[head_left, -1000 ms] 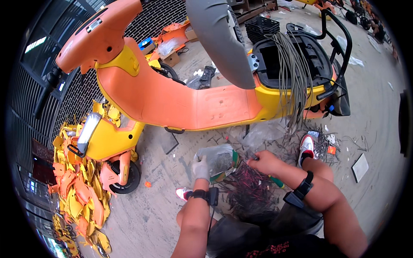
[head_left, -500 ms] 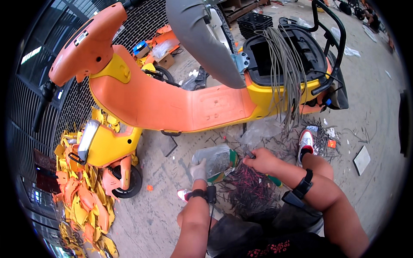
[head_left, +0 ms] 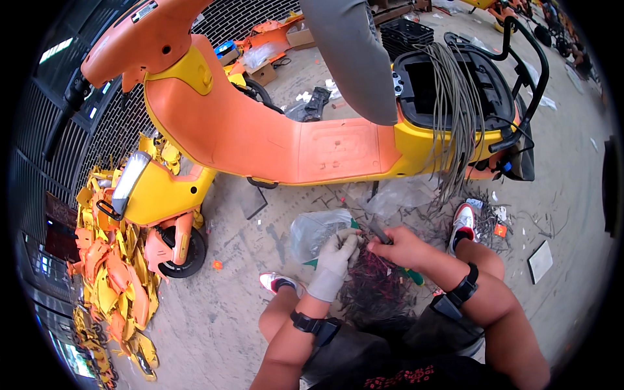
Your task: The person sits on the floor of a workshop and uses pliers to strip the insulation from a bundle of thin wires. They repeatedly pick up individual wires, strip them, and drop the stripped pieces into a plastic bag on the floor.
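Note:
My right hand (head_left: 398, 247), bare, is closed around a dark grey, narrow tool (head_left: 378, 230) that sticks up past the thumb; its kind does not show. Close to its left, my left hand (head_left: 338, 259) wears a whitish glove. The gloved fingers are bent together, and whatever they pinch is too small to make out. Below both hands lies a heap of dark and reddish wire scraps (head_left: 376, 286) between my legs. Beyond the glove is a clear plastic bag (head_left: 311, 234) with greyish contents. A green and yellow piece (head_left: 415, 277) shows under my right wrist.
An orange and yellow scooter (head_left: 260, 143) stands across the far side, its grey seat (head_left: 351, 58) raised. A bundle of grey cables (head_left: 448, 110) hangs over its rear. Yellow and orange body panels (head_left: 117, 260) are heaped at left. A pale tile (head_left: 540, 262) lies right.
My left hand has left the plastic bag and come right, close to my right hand. The grey tool shows more plainly in my right hand. The view has shifted slightly.

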Demonstrator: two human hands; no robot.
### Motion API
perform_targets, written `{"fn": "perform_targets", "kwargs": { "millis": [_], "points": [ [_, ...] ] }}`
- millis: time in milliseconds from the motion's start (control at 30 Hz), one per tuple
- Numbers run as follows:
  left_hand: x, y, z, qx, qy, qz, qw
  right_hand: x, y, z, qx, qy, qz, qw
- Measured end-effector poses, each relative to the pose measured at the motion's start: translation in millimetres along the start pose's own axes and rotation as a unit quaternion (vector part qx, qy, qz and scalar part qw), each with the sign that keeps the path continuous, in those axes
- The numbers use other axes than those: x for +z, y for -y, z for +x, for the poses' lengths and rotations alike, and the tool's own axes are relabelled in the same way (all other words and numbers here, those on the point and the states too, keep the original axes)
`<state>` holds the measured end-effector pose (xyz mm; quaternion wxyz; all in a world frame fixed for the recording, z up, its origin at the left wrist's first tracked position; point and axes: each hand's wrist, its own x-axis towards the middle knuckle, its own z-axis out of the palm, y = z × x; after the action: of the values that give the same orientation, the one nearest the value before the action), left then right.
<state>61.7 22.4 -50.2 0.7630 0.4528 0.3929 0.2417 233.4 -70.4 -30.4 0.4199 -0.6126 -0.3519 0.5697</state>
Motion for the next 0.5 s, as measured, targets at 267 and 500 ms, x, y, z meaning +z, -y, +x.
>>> {"fn": "perform_targets", "kwargs": {
  "millis": [267, 500],
  "points": [
    [1, -16, -23, 0.039, 0.069, 0.165, 0.983, 2, -9, -2, -0.030, 0.034, -0.016, 0.999],
    [-3, -21, -26, 0.052, 0.083, 0.178, 0.979, 6, 3, -9, -0.037, 0.067, -0.017, 0.997]
  ]
}}
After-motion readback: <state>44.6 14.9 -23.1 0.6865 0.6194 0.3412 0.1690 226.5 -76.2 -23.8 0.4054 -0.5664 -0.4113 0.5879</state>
